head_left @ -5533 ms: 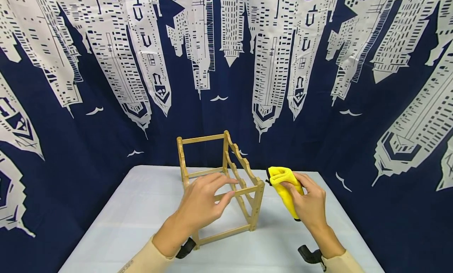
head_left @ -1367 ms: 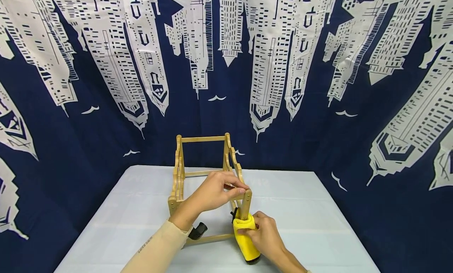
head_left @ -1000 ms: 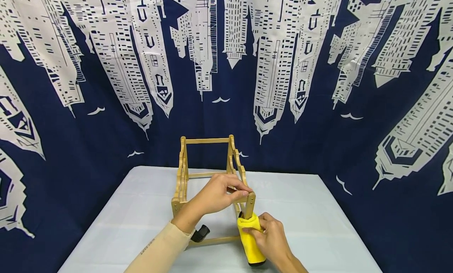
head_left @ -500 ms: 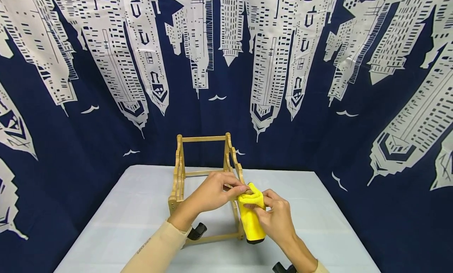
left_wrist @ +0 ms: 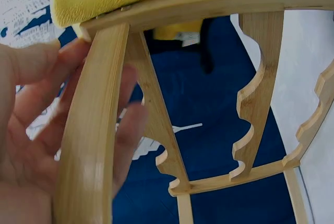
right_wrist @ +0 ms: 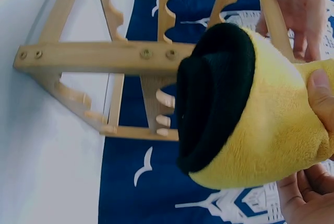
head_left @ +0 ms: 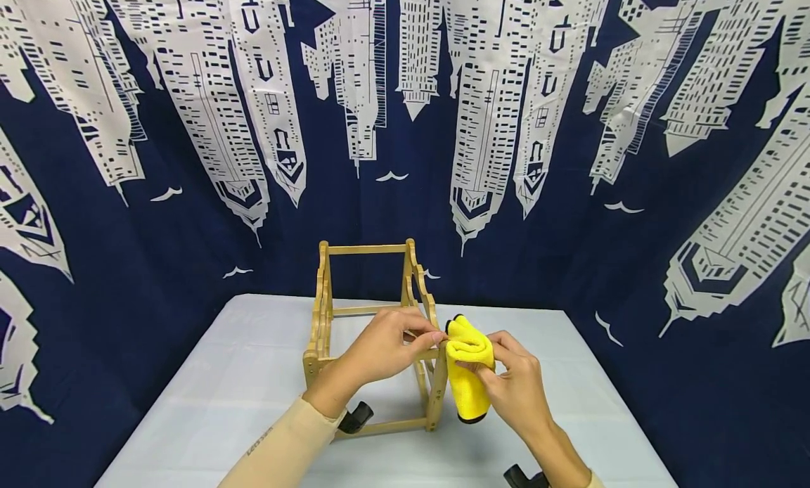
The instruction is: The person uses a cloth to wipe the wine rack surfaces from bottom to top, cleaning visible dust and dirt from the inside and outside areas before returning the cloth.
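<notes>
- Yellow, black-edged cloth, head view: pinched, rolled, in the right hand at the near top corner of the wooden wine rack, which the left hand grips.
- Left wrist: fingers curl round the top rail; loosening could let the rack slide.
- Right wrist: the roll could unfurl if the thumb slackens.

rack: most of near left leg hidden behind left arm | left arm: cut off at near edge, sleeve lettering too small to read | right hand: some fingertips hidden behind yellow cloth | table: near end cut off
</notes>
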Demonstrator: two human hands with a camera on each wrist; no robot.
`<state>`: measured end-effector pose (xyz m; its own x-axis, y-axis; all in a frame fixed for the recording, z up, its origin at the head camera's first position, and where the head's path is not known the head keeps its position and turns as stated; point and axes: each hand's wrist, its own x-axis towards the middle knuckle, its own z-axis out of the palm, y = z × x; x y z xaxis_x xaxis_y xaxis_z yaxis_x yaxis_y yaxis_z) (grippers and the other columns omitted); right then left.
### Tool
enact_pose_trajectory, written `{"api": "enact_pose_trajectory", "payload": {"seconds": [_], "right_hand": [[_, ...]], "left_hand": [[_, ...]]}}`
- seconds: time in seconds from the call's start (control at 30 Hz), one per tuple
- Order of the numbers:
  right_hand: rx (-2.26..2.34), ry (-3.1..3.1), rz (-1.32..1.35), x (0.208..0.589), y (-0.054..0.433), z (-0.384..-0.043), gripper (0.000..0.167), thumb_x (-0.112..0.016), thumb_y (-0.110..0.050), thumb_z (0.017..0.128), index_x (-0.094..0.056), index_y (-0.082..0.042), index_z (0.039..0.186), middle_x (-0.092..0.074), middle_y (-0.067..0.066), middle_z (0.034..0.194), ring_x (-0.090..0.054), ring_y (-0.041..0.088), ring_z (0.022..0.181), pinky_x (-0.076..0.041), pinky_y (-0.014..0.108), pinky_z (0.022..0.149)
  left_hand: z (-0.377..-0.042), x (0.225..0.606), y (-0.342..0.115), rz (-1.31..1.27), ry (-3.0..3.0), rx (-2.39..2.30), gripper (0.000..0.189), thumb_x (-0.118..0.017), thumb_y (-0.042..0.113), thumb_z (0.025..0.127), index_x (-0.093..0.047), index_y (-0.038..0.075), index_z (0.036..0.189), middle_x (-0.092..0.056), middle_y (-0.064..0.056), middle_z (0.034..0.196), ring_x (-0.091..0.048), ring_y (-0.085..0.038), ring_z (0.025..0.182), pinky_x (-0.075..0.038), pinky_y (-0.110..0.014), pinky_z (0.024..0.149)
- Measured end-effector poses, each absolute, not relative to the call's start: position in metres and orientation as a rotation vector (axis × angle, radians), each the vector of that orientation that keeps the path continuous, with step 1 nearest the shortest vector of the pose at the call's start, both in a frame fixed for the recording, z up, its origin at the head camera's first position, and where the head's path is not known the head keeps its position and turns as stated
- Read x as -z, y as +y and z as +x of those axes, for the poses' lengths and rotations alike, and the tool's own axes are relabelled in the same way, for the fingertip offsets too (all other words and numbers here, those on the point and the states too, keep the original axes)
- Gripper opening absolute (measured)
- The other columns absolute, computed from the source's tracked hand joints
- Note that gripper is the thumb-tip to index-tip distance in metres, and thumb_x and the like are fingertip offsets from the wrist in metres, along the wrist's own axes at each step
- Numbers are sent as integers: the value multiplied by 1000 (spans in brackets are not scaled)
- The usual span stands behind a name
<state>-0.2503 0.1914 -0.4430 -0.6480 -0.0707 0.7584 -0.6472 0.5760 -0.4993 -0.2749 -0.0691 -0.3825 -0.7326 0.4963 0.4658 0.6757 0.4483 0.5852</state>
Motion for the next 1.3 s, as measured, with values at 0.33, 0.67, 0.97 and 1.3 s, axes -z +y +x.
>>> {"api": "enact_pose_trajectory", "payload": {"seconds": [0.33, 0.67, 0.97, 1.3], "right_hand": [[-995, -2094, 423, 444, 222, -246, 31, -108, 0, 76, -88, -3, 99, -78, -4, 96, -72, 2, 88, -61, 7, 76], [-1007, -2123, 361, 457, 237, -247, 26, -108, -2, 78, -87, -6, 94, -77, -4, 94, -70, 1, 86, -59, 7, 73], [-1009, -2156, 281, 465, 248, -248, 26, -108, -5, 79, -89, -5, 96, -77, -5, 93, -70, -1, 87, -56, 3, 78], [-1027, -2199, 225, 474, 255, -250, 25, -107, -11, 83, -90, -7, 101, -77, -7, 91, -69, -2, 87, -54, 3, 79]], "left_hand": [[-258, 383, -46, -791, -2559, 798, 32, -96, 40, 99, -89, 27, 127, -84, 5, 118, -79, -13, 95, -52, -18, 64], [-264, 390, -42, -816, -2507, 732, 42, -103, 35, 92, -91, 21, 129, -84, 7, 107, -81, -12, 95, -56, -18, 70], [-263, 393, -54, -956, -2437, 740, 35, -101, 31, 93, -92, 22, 126, -83, 11, 101, -59, 1, 71, -44, -15, 57], [-246, 397, -52, -780, -2447, 654, 46, -103, 44, 90, -88, 22, 128, -81, 7, 112, -74, -7, 80, -51, -16, 61]]}}
